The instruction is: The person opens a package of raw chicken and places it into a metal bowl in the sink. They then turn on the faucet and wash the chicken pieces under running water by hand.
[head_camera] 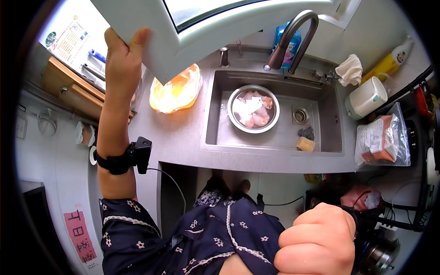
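My left hand (125,58) is raised at the upper left and grips the edge of a white window sash (161,44), thumb on the near face. The sash hangs over the back of the counter. Close to the camera at the lower right, my right hand (316,240) is curled into a fist, and nothing shows in it. In front of me is a stainless steel sink (220,134). A metal bowl (231,118) stands in it, holding raw chicken pieces (259,115) in what looks like water.
An orange basket (177,89) lined with plastic stands left of the sink. A gooseneck faucet (311,20) rises behind it, near a blue bottle (292,43). A sponge (306,144) and scouring pad (306,132) lie in the sink. Right are a white container (367,98) and a bagged package (381,141).
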A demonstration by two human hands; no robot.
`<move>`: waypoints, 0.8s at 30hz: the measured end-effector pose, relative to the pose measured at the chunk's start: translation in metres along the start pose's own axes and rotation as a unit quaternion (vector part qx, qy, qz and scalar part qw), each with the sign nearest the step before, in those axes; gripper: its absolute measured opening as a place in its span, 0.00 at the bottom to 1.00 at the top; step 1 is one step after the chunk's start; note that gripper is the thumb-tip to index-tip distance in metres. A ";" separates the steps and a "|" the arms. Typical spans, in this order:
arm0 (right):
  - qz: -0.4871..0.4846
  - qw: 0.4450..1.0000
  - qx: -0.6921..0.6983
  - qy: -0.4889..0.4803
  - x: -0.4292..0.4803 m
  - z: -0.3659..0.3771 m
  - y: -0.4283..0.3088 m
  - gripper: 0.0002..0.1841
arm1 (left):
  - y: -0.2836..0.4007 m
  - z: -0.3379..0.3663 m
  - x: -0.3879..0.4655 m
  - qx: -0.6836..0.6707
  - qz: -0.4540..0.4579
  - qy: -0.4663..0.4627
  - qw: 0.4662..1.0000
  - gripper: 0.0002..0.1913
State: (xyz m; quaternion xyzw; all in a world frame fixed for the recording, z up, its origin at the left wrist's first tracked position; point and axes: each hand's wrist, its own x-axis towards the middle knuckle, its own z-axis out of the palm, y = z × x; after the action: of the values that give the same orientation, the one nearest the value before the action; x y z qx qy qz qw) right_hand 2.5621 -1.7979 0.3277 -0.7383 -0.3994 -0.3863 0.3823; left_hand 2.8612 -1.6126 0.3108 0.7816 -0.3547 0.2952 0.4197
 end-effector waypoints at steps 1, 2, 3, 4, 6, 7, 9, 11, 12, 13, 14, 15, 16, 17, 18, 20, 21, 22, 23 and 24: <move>0.007 1.000 0.017 0.000 -0.004 0.002 0.000 0.12 | 0.002 0.000 -0.005 -0.008 0.000 0.000 1.000 0.23; 0.015 0.999 0.034 0.001 -0.007 0.005 0.000 0.13 | 0.003 0.000 -0.009 -0.017 0.000 0.000 1.000 0.23; 0.026 0.997 0.068 -0.029 -0.009 0.003 -0.001 0.14 | 0.005 -0.002 -0.012 -0.026 0.001 0.003 1.000 0.23; 0.034 0.994 0.092 -0.046 -0.010 0.003 0.000 0.15 | 0.007 -0.002 -0.016 -0.026 0.010 0.000 1.000 0.22; 0.050 0.988 0.130 -0.066 -0.010 0.004 0.003 0.19 | 0.010 -0.004 -0.023 -0.024 0.027 -0.005 0.999 0.19; 0.076 0.983 0.138 -0.095 -0.011 0.005 0.003 0.19 | 0.011 -0.005 -0.025 -0.033 0.035 -0.010 0.999 0.20; 0.143 0.964 0.140 -0.176 -0.013 0.001 0.001 0.23 | 0.017 -0.009 -0.026 -0.049 0.051 -0.019 0.997 0.20; 0.234 0.939 0.101 -0.232 -0.013 -0.004 -0.002 0.25 | 0.030 -0.002 -0.023 -0.101 0.045 -0.037 0.993 0.21; 0.277 0.933 0.098 -0.206 -0.020 0.013 0.016 0.21 | 0.028 -0.013 -0.034 -0.077 0.044 -0.047 0.995 0.22; 0.332 0.923 0.077 -0.179 -0.021 0.028 0.029 0.17 | 0.025 -0.023 -0.038 -0.069 0.052 -0.052 0.995 0.24; 0.394 0.903 0.056 -0.159 -0.028 0.043 0.044 0.13 | 0.015 -0.034 -0.045 -0.084 0.073 -0.065 0.992 0.27; 0.437 0.887 0.034 -0.148 -0.040 0.058 0.060 0.16 | 0.011 -0.046 -0.054 -0.087 0.054 -0.044 0.994 0.26; 0.514 0.846 0.012 -0.143 -0.065 0.073 0.075 0.22 | 0.001 -0.058 -0.062 -0.101 0.013 -0.036 0.994 0.28; 0.552 0.823 0.013 -0.131 -0.099 0.089 0.093 0.27 | -0.016 -0.068 -0.072 -0.119 -0.025 -0.028 0.992 0.30; 0.642 0.751 0.042 -0.147 -0.123 0.109 0.109 0.26 | -0.038 -0.082 -0.087 -0.126 -0.053 -0.023 0.990 0.29; 0.563 0.813 -0.002 -0.152 -0.174 0.157 0.136 0.30 | -0.072 -0.115 -0.126 -0.136 -0.195 -0.024 0.971 0.26; 0.533 0.835 0.017 -0.131 -0.181 0.180 0.147 0.32 | -0.090 -0.132 -0.152 -0.090 -0.236 -0.023 0.967 0.25; 0.532 0.836 0.024 -0.134 -0.183 0.198 0.162 0.32 | -0.105 -0.147 -0.178 -0.051 -0.288 -0.027 0.956 0.24; 0.531 0.836 0.035 -0.136 -0.178 0.216 0.179 0.32 | -0.118 -0.162 -0.206 -0.016 -0.327 -0.026 0.945 0.25; 0.595 0.786 0.085 -0.145 -0.127 0.228 0.183 0.31 | -0.126 -0.181 -0.236 -0.010 -0.384 -0.022 0.923 0.25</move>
State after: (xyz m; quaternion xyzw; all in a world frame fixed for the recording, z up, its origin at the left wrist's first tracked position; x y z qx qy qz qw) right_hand 2.7356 -1.7069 0.0762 -0.8415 0.0368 0.0644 0.5351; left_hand 2.7971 -1.3336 0.1616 0.8599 -0.0389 0.0906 0.5009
